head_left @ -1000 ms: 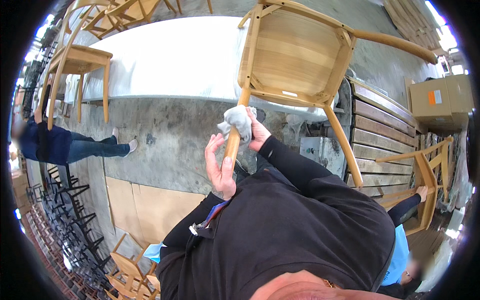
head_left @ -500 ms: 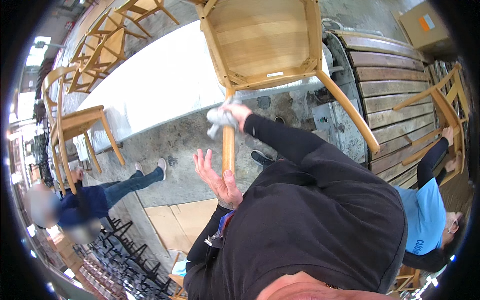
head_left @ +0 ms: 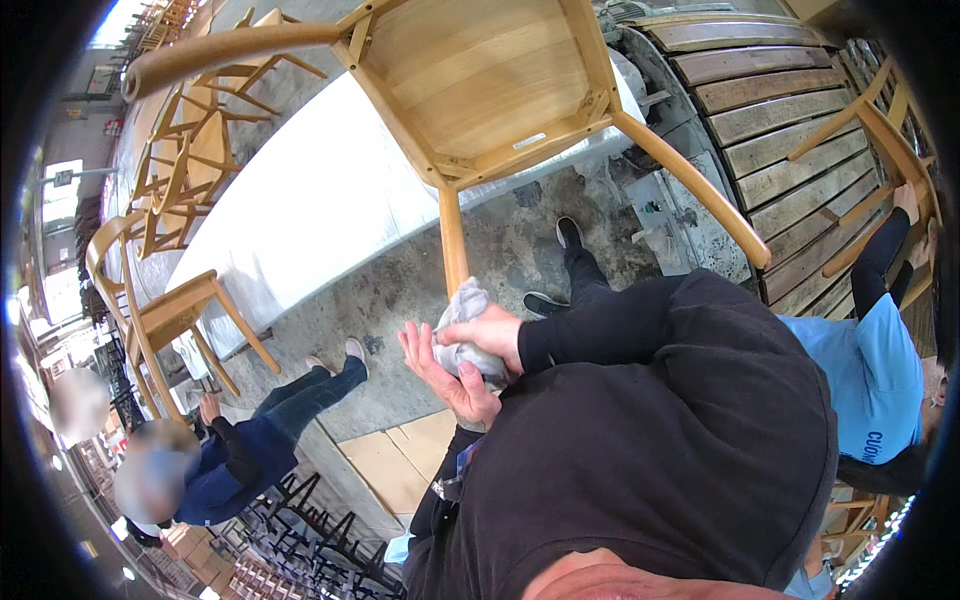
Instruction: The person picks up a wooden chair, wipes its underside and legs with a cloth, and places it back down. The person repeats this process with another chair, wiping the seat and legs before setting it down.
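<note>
A light wooden chair [head_left: 490, 80] is tipped in front of me, the underside of its seat facing me. One chair leg [head_left: 452, 240] points toward my body. My right hand [head_left: 490, 337] presses a crumpled grey cloth [head_left: 465, 300] around the lower end of that leg. Just below, my left hand [head_left: 450, 385] touches the cloth with its fingers stretched out and thumb apart. The tip of the leg is hidden by the cloth and hands. A second leg [head_left: 690, 185] slants to the right, and a third [head_left: 230, 50] reaches far left.
A white-covered table [head_left: 290, 200] lies beyond, under the chair. At left a co-worker [head_left: 240, 460] stands by another wooden chair [head_left: 180, 310]. A slatted wooden platform [head_left: 780, 130] runs along the right, where a person in light blue [head_left: 860, 380] handles a chair [head_left: 885, 130].
My right hand has slid the cloth down the leg to its end, meeting my left hand. The chair has turned slightly, and its far-left leg has come into view.
</note>
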